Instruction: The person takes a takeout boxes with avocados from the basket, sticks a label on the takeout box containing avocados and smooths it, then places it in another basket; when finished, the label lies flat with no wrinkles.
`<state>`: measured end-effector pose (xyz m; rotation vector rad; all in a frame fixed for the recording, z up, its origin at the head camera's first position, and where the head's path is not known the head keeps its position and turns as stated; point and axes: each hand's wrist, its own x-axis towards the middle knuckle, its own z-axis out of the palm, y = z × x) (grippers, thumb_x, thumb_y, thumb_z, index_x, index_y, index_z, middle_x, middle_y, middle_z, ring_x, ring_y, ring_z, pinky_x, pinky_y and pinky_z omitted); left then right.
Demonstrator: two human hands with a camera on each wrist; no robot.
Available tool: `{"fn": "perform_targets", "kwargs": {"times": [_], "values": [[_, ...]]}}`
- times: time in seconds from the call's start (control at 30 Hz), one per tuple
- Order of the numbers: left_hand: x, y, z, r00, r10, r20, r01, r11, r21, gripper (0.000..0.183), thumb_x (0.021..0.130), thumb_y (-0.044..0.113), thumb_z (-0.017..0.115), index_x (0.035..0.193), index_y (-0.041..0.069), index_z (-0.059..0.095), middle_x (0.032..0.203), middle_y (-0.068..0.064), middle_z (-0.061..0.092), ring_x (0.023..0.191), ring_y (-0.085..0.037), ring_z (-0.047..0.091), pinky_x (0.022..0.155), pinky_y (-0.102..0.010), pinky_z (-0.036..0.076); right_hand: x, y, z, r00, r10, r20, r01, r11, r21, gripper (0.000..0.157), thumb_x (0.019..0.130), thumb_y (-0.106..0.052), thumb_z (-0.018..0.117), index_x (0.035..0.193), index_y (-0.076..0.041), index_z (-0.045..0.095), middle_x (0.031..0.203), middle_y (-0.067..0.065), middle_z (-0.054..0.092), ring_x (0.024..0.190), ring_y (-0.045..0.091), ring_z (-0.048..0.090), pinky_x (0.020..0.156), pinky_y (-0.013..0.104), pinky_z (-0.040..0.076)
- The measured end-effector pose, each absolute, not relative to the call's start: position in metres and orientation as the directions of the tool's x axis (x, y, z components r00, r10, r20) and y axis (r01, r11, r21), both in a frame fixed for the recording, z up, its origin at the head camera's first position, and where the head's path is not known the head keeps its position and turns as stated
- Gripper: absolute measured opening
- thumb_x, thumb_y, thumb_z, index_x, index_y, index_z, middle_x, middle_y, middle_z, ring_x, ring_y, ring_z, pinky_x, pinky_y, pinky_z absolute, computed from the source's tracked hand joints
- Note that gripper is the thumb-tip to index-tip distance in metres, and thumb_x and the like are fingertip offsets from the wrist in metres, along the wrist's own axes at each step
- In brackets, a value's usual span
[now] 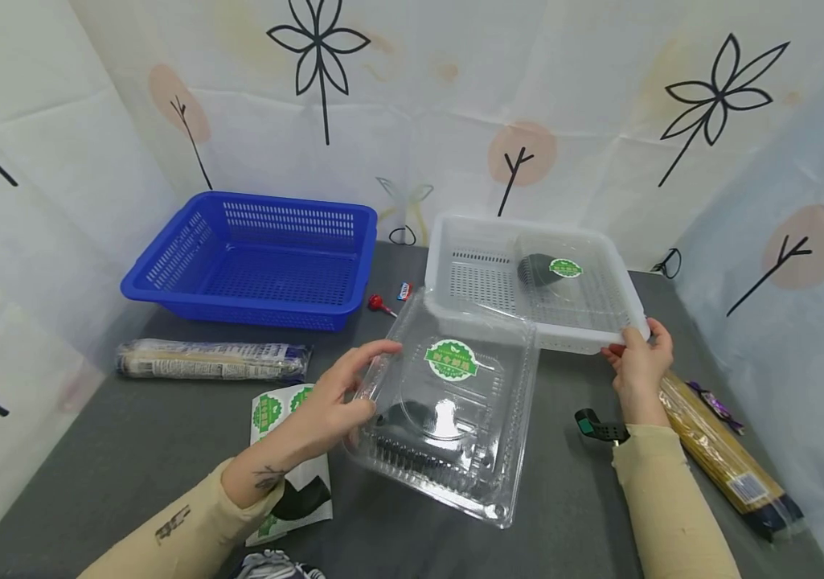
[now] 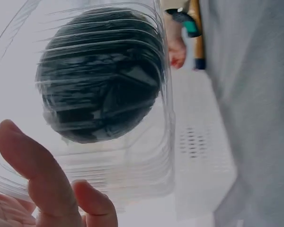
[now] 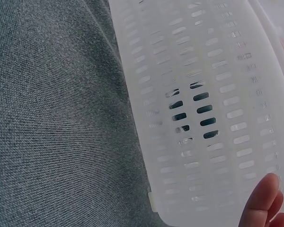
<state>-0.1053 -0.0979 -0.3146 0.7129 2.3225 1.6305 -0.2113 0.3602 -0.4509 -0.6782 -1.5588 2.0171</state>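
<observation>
My left hand [image 1: 335,398] grips the left edge of a clear plastic clamshell box [image 1: 484,386], held tilted above the table. The box bears a green round sticker [image 1: 451,360], and a dark rounded thing [image 2: 102,75] shows through its wall in the left wrist view; its kind is unclear. At the front right corner of a white plastic basket [image 1: 629,293], my right hand [image 1: 639,366] pinches the rim. Inside that basket lies a second clear box [image 1: 585,301], also with a green sticker and something dark.
A blue basket [image 1: 252,310] stands at the back left, with a wrapped noodle pack [image 1: 212,360] before it. A sticker sheet [image 1: 270,426] lies beneath my left forearm. Between the baskets are a red lollipop [image 1: 377,302] and a small candy [image 1: 404,291]. A spaghetti pack [image 1: 726,454] lies right.
</observation>
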Motion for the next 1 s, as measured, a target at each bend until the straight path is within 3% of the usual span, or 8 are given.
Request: {"fn": "perform_targets", "kwargs": {"times": [0.13,0.3,0.4,0.43,0.5,0.63,0.73,1.0], "values": [[-0.128,-0.089,-0.3,-0.853,0.502,0.146,0.293,0.227,0.929,0.063,0.072,0.0,0.04,0.129,0.027,0.036,0.131,-0.003,0.032,0.046,-0.015,0.034,0.032,-0.03,0.037,-0.212,0.363,-0.451,-0.749,0.657,-0.083,-0.076,-0.21,-0.975,0.046,0.082,-0.021,0.059,0.122,-0.028,0.038,0.109,0.002,0.038,0.057,0.014,0.05,0.052,0.029,0.051],[-0.167,-0.069,-0.284,-0.87,0.455,0.189,0.323,0.236,0.917,0.062,0.072,0.003,0.04,0.13,0.026,0.036,0.126,-0.009,0.036,0.045,-0.012,0.026,0.036,-0.026,0.03,-0.211,0.363,-0.45,-0.74,0.667,-0.09,-0.07,-0.21,-0.975,0.045,0.082,-0.021,0.059,0.121,-0.028,0.039,0.108,0.003,0.039,0.056,0.014,0.051,0.052,0.03,0.051],[-0.19,-0.054,-0.278,-0.881,0.411,0.236,0.366,0.273,0.89,0.062,0.07,0.006,0.04,0.129,0.025,0.037,0.125,-0.012,0.038,0.043,-0.014,0.026,0.034,-0.025,0.031,-0.21,0.362,-0.448,-0.731,0.675,-0.098,-0.062,-0.209,-0.976,0.044,0.082,-0.019,0.058,0.121,-0.028,0.039,0.108,0.004,0.039,0.056,0.014,0.051,0.052,0.03,0.051],[-0.198,-0.05,-0.276,-0.883,0.401,0.244,0.369,0.272,0.889,0.061,0.071,0.006,0.04,0.129,0.025,0.037,0.13,-0.012,0.035,0.047,-0.015,0.037,0.034,-0.026,0.03,-0.21,0.362,-0.448,-0.728,0.678,-0.099,-0.059,-0.206,-0.977,0.044,0.082,-0.019,0.058,0.121,-0.028,0.039,0.108,0.004,0.04,0.056,0.015,0.051,0.052,0.03,0.051],[-0.213,-0.041,-0.275,-0.893,0.376,0.249,0.366,0.281,0.887,0.06,0.072,0.008,0.04,0.13,0.026,0.037,0.135,-0.01,0.03,0.071,-0.016,0.052,0.038,-0.027,0.036,-0.211,0.362,-0.448,-0.725,0.681,-0.103,-0.052,-0.203,-0.978,0.044,0.083,-0.019,0.058,0.121,-0.029,0.039,0.108,0.003,0.04,0.058,0.015,0.051,0.053,0.031,0.052],[-0.243,-0.026,-0.277,-0.915,0.326,0.237,0.337,0.297,0.893,0.057,0.074,0.013,0.041,0.13,0.026,0.037,0.138,-0.008,0.028,0.067,-0.013,0.05,0.039,-0.026,0.034,-0.213,0.364,-0.453,-0.72,0.689,-0.081,-0.053,-0.171,-0.984,0.043,0.083,-0.021,0.057,0.121,-0.029,0.039,0.108,0.003,0.04,0.06,0.016,0.051,0.055,0.031,0.052],[-0.262,-0.019,-0.284,-0.923,0.304,0.234,0.325,0.294,0.899,0.057,0.075,0.014,0.041,0.13,0.025,0.037,0.133,-0.012,0.034,0.039,-0.011,0.019,0.034,-0.025,0.029,-0.215,0.365,-0.456,-0.721,0.69,-0.065,-0.06,-0.155,-0.986,0.042,0.083,-0.021,0.057,0.12,-0.029,0.04,0.109,0.004,0.041,0.06,0.017,0.052,0.055,0.032,0.052],[-0.29,-0.001,-0.303,-0.949,0.267,0.169,0.242,0.273,0.931,0.056,0.075,0.015,0.044,0.13,0.026,0.037,0.129,-0.018,0.037,0.036,-0.009,0.023,0.035,-0.027,0.039,-0.216,0.364,-0.458,-0.729,0.682,-0.058,-0.083,-0.172,-0.982,0.042,0.083,-0.019,0.056,0.121,-0.028,0.04,0.109,0.004,0.041,0.06,0.016,0.051,0.056,0.031,0.052]]}}
